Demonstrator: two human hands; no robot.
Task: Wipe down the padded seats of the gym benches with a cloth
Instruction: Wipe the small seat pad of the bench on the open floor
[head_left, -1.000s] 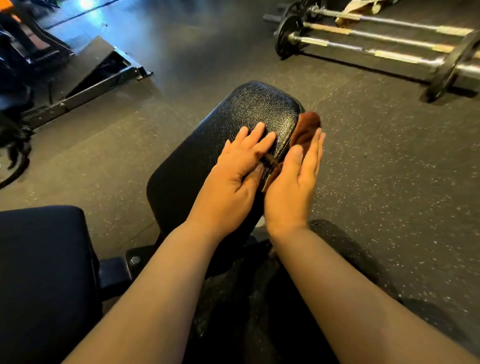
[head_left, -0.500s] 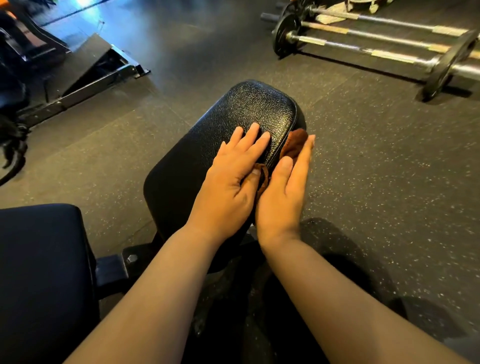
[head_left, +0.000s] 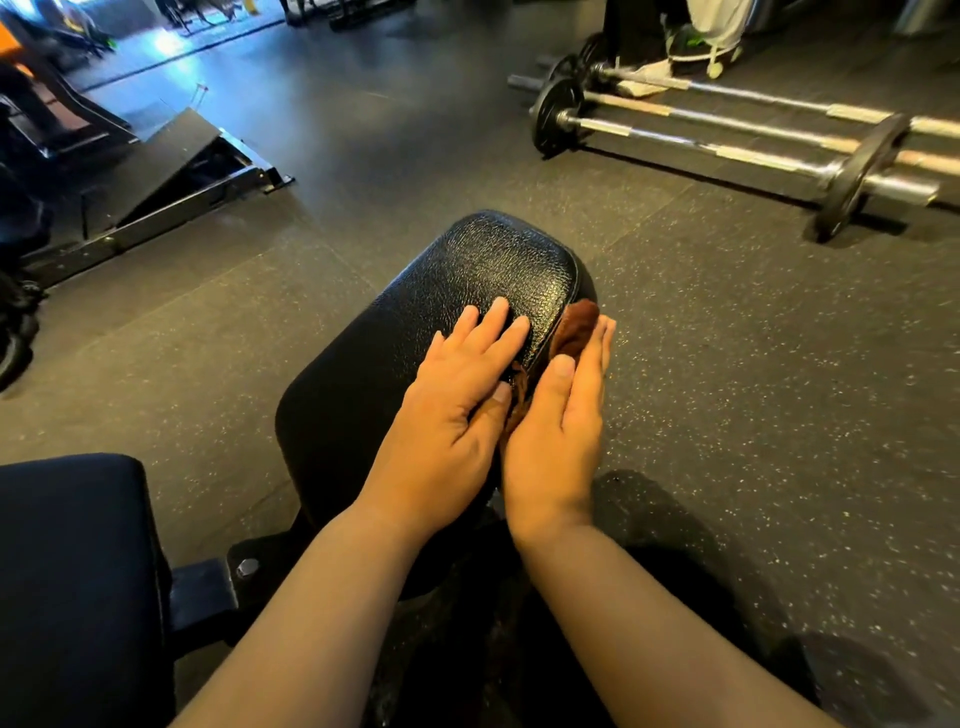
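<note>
Against the frame half a second back, little has changed: the view has tipped up, so more of the far floor and the barbells (head_left: 727, 140) now shows. Both hands sit on the pad much as before. The brown cloth shows about the same small tip past the right fingertips, less than a second ago, when it stuck out farther toward the pad's far end.

Rubber floor (head_left: 727, 364): dark, speckled, under everything. A second dark pad (head_left: 67, 571) at lower left, joined to the seat by a metal bracket (head_left: 208, 587).

Padded seat (head_left: 415, 332): black, grained, running away from the camera toward a rounded far end.

Left hand (head_left: 452, 415): flat on the top of the seat near its right edge, fingers straight and slightly spread, holding nothing.

Right hand (head_left: 561, 431): set on edge against the seat's right side, fingers straight and together, pressing the cloth (head_left: 574, 330) to the side wall.

The cloth lies between the right palm and the pad; a strip shows in the gap between the two thumbs. How much is bunched behind the palm cannot be told.
</note>
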